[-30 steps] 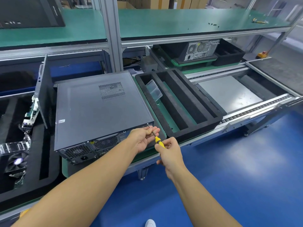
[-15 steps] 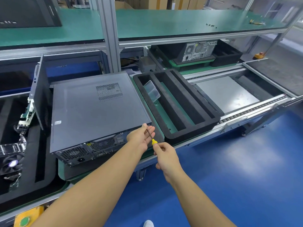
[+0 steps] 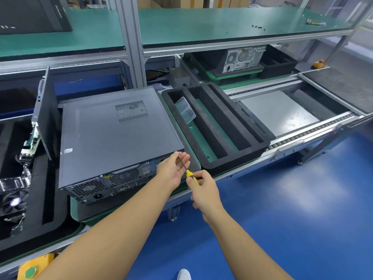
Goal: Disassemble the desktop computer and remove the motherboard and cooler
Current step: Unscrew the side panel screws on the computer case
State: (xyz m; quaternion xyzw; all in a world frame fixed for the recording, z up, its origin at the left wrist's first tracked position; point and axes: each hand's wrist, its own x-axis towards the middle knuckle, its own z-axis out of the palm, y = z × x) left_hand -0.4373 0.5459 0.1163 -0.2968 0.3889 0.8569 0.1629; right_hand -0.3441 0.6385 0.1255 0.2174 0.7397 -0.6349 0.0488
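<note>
Driver (image 3: 187,171) aimed at case (image 3: 113,136) corner
Right hand (image 3: 204,188) grips the handle; left hand (image 3: 172,170), fingers straight, steadies the shaft; case just beyond.

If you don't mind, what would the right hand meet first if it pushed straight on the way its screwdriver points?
Probably the left hand, whose fingers lie by the screwdriver shaft; the computer case corner sits just beyond, though depth is unclear.
</note>
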